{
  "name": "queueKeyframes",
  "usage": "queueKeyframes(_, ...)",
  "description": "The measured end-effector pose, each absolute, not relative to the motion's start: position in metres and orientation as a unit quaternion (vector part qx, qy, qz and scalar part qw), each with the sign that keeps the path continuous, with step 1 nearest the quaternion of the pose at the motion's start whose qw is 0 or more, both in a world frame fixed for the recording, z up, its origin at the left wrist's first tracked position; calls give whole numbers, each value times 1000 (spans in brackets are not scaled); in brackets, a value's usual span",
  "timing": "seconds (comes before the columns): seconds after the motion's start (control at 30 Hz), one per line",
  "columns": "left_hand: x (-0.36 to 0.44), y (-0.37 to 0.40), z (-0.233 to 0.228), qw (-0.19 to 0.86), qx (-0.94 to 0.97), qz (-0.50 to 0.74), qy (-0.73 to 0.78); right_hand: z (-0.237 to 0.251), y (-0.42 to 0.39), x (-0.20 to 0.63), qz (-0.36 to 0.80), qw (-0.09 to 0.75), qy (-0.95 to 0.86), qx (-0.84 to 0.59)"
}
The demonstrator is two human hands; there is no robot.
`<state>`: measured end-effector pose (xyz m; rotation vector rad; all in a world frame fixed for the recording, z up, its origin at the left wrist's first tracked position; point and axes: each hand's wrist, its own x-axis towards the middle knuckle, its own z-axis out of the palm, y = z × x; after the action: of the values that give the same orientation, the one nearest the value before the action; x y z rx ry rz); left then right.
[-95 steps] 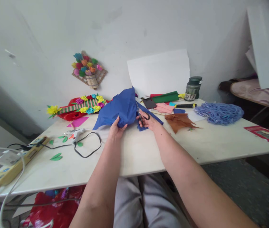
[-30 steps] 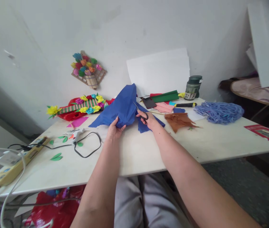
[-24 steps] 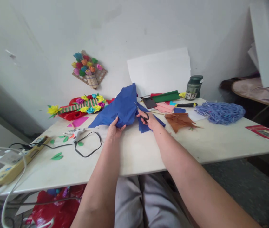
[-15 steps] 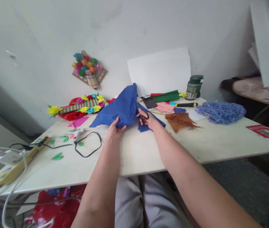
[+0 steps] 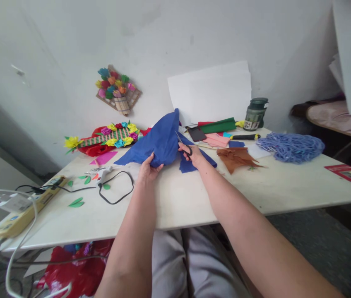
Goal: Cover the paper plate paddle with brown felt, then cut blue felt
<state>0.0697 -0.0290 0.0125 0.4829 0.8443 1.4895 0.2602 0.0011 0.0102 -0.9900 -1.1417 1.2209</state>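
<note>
A large sheet of blue paper (image 5: 159, 140) stands crumpled and raised at the far middle of the white table (image 5: 188, 194). My left hand (image 5: 148, 169) pinches its lower edge. My right hand (image 5: 194, 155) grips black-handled scissors (image 5: 183, 145), whose blades point up and left into the paper's right edge. A cut blue strip (image 5: 194, 163) lies under my right hand.
A glue gun (image 5: 104, 176) with a black cord, green paper leaves (image 5: 76, 203) and a power strip (image 5: 23, 211) lie at left. Paper-flower crafts (image 5: 107, 138), brown paper (image 5: 236, 157), a purple cord pile (image 5: 290, 147), a green jar (image 5: 254, 114) and white boards (image 5: 209, 93) stand behind.
The scissors have worked a little further up the blue paper's right edge, opening and closing. My left hand keeps its hold. The view has drifted slightly.
</note>
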Motion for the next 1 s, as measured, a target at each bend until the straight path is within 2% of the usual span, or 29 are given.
queueKeyframes(0.43,56,-27,15,641,171,645,379,10,-3,266,562,516,-498,-413)
queueKeyframes(0.73,44,-24,20,705,109,613,341,5,1,270,601,477,-497,-406)
queueKeyframes(1.0,53,-25,20,659,150,646,356,7,1,268,598,456,-485,-447)
